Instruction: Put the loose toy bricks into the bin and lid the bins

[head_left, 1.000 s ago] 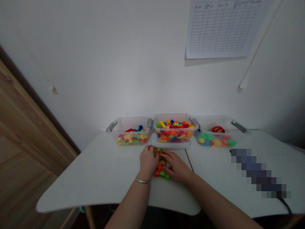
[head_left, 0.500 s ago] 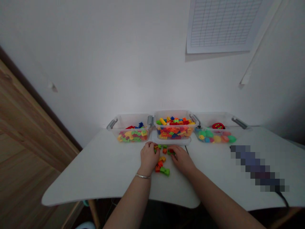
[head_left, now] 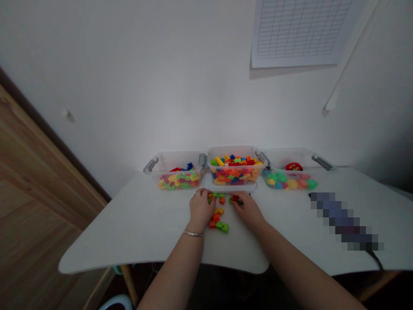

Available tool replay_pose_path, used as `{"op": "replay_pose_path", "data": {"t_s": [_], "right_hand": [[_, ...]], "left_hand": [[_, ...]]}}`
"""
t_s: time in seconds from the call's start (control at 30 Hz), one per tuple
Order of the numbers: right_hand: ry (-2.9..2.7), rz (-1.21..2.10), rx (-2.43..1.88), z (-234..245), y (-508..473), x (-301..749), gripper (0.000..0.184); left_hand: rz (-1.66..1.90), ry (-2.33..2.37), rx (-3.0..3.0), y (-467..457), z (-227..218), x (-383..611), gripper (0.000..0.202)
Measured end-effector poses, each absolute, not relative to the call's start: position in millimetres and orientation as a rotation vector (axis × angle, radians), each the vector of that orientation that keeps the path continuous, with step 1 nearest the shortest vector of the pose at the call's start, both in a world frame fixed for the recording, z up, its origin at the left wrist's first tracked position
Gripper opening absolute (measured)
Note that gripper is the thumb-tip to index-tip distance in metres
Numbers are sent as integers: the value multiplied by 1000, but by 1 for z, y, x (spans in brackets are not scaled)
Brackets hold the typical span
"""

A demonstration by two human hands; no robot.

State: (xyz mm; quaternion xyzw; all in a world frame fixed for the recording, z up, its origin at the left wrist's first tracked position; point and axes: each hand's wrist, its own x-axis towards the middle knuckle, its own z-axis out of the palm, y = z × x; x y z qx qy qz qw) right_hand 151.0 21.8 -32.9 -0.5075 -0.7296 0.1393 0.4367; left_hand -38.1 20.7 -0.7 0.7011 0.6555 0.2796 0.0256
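A small scatter of loose orange, green and red interlocking plastic bricks (head_left: pixel 216 218) lies on the white, round-cornered worktop (head_left: pixel 135 228), near its back edge and about midway along it, between the two hands. The left hand (head_left: pixel 201 209), with a thin silver bangle (head_left: pixel 193 233) at the wrist, rests at the back of the scatter. Its grip is curled down over or just beside a few small bricks, and the fingers hide whether any is held. The right hand (head_left: pixel 248 211) comes in from the other side, with its fingertips (head_left: pixel 241 197) at a dark red and green brick (head_left: pixel 235 199). This grip is nearly closed, but I cannot tell whether it has hold.

Just behind the hands, three clear plastic bins with grey handles stand side by side along the back edge. The middle bin (head_left: pixel 237 153) is well filled with multicoloured bricks. The left bin (head_left: pixel 174 159) holds green, yellow and red pieces and some blue spiky ones. The right bin (head_left: pixel 290 156) holds smooth round pieces in green, yellow and pink, plus a red disc (head_left: pixel 294 166).

As far as the pictures show, most of the bricks are in the middle bin and only this handful lies outside it, while the other bins' pieces all sit inside them.
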Motion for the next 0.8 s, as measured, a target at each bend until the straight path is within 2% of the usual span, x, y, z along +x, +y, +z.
{"op": "replay_pose_path", "data": {"t_s": [0.13,0.33,0.53,0.8], "right_hand": [[-1769,241,-1150,-24,21,153,24],[-1636,39,-1033,23,24,163,20],[-1474,69,-1199,67,58,181,27],[-1501,-60,-1281,80,94,184,22]], "left_hand": [[861,2024,2163,20,1,-38,24],[828,2044,2135,18,4,-37,24],[864,2036,2139,19,2,-37,26],[960,1986,2108,23,-5,-37,25]]}}
